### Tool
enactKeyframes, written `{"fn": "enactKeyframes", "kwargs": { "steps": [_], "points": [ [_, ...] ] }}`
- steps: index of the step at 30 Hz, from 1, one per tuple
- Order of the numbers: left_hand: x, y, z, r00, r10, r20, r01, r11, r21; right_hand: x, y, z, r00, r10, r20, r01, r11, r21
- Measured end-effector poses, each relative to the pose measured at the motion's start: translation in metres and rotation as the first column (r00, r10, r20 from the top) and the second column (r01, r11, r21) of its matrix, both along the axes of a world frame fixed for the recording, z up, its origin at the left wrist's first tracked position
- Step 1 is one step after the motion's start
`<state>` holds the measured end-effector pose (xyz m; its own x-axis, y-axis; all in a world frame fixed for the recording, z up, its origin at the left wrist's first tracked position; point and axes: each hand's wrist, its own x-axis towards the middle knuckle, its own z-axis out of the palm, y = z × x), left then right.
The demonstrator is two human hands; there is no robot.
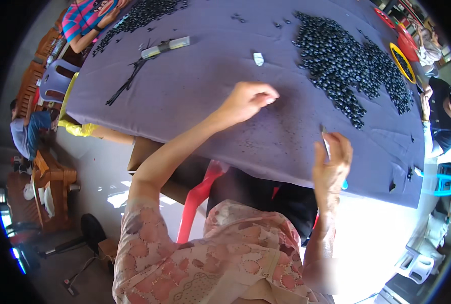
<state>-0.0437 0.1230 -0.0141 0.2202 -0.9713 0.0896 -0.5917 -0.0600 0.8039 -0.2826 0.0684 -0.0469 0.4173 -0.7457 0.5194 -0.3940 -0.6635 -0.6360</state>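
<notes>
My left hand [248, 100] reaches out over the purple tablecloth [200, 86], fingers pinched together at the tips; whether a small piece is between them is too small to tell. My right hand [332, 159] is near the table's front edge and holds a thin grey metal tool [326, 144] upright between thumb and fingers. A large heap of small dark beads [347, 61] lies to the far right of both hands. Tiny dark specks dot the cloth between my hands.
A second bead heap [134, 20] lies far left by another person in a striped shirt [84, 20]. Dark thin sticks [129, 78], a pale tube [165, 47] and a small white piece [258, 59] lie on the cloth. Red chair [197, 200] below; people sit right.
</notes>
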Motion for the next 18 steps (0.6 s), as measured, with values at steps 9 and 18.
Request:
{"fn": "enactKeyframes", "kwargs": {
  "steps": [9, 18],
  "points": [
    [0.002, -0.110, -0.042, 0.835, 0.167, 0.524, -0.033, 0.966, -0.255, -0.008, 0.013, -0.039, 0.981, -0.080, -0.178, 0.120, 0.966, 0.228],
    [0.007, -0.098, -0.029, 0.875, 0.212, -0.435, -0.321, 0.926, -0.196, 0.017, -0.002, -0.031, 0.972, -0.050, -0.228, 0.063, 0.997, 0.053]
  ]
}}
